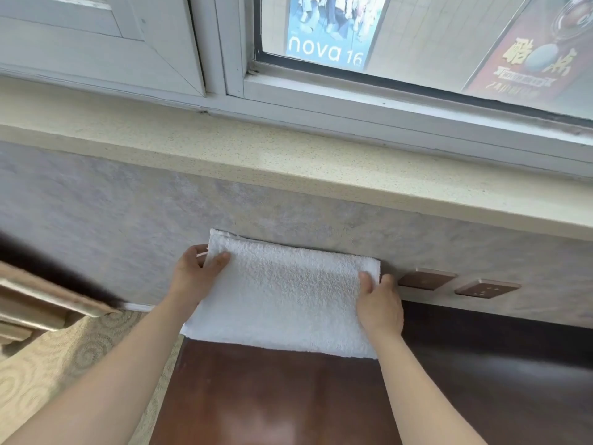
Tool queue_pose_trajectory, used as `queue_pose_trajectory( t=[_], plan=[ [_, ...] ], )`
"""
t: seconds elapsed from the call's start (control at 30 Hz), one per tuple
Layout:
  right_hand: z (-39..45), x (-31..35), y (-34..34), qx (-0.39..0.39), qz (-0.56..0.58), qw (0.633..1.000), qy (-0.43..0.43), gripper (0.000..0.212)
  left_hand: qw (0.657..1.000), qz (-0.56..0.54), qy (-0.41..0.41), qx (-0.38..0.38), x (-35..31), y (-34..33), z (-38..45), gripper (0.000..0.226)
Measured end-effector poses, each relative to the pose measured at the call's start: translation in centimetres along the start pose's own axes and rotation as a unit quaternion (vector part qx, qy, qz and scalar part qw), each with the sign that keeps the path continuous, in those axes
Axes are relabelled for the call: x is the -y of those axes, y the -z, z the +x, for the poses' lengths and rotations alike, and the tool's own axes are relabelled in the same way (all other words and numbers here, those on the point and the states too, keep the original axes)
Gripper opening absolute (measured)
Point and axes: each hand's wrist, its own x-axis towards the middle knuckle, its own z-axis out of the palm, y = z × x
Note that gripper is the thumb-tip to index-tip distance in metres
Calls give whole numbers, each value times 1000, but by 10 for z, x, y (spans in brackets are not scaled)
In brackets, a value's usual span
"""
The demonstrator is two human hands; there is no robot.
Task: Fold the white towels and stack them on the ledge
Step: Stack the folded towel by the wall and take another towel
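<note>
Far out past the left hand (pixel 195 272), a pale wooden furniture edge (pixel 48 303) over patterned beige carpet (pixel 64 358); blurred, hard to tell more. Left hand gripping the left end of the white towel (pixel 282 293), thumb on top of the terry, fingers curled behind the edge. Between the two hands, the folded towel held up as a flat rectangle, far edge near the grey wall (pixel 128 203), near edge hanging over the dark brown tabletop (pixel 272 396); touching that top or just clear of it, cannot tell. Up above both hands, the speckled beige ledge (pixel 288 155) under the window frame (pixel 224 59); towel well below it, not on it. Right hand (pixel 378 303) pinching the right end, thumb over the top face, fingers wrapped round the side. Just beyond the right hand, two brown wall sockets (pixel 426 279) side by side on the grey wall; through the glass above, a blue poster (pixel 327 30) reading "nova 16".
</note>
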Motion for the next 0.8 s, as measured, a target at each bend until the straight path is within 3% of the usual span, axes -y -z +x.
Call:
queue_pose_trajectory(
  t=[0.1,0.2,0.23,0.3,0.37,0.43,0.47,0.57,0.67,0.8],
  plan=[
    [-5,0,9,-26,50,998,23,43,996,55,-67,-34,-6,7,-5,55],
    [-32,-12,14,-145,-67,958,240,38,957,166,-226,-70,-3,17,-31,50],
    [-45,-15,10,-144,-86,930,328,37,934,198,-291,-56,-2,15,-44,47],
    [-67,-21,-5,-67,-121,884,447,44,883,251,-394,43,2,3,-71,49],
    [-78,-23,-22,12,-169,867,468,61,804,336,-467,149,10,-20,-90,69],
    [-75,-17,-30,38,-219,868,444,75,727,430,-508,168,17,-37,-93,91],
    [-70,-12,-31,43,-242,868,431,78,712,456,-510,155,17,-40,-89,95],
    [-52,-1,-28,61,-293,861,412,82,715,487,-482,137,7,-42,-72,98],
    [-43,7,-26,89,-298,861,402,84,719,510,-437,178,2,-44,-61,101],
    [-49,-1,-30,108,-274,864,407,93,718,492,-463,167,3,-40,-67,95]
  ],
)
